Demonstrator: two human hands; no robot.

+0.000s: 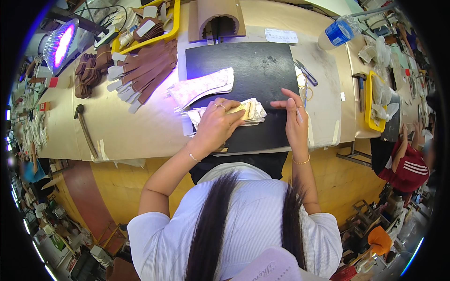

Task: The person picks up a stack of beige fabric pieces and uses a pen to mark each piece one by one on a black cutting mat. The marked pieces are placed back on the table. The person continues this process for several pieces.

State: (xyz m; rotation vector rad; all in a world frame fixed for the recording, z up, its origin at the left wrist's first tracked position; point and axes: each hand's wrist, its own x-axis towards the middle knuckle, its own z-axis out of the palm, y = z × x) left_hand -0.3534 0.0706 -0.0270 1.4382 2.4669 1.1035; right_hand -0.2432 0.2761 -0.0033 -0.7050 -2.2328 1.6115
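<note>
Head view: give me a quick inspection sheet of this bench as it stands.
Surface: black mat on a tan worktable.
Job's things: stack of small flat pieces; patterned cut pieces beside it.
Clutter: brown strips, yellow tray, hammer, water bottle, scissors.
Hands: left hand on the stack; right hand at its right, open.
Cables: black leads top left.
Surroundings: lamp; seated person at right.

Stack of pale shoe-upper pieces (248, 112): flat on black cutting mat, fanned slightly, tan printed piece on top. Position: 6 o'clock of patterned fabric pieces, mat's lower-centre area. Left edge partly covered.
</note>
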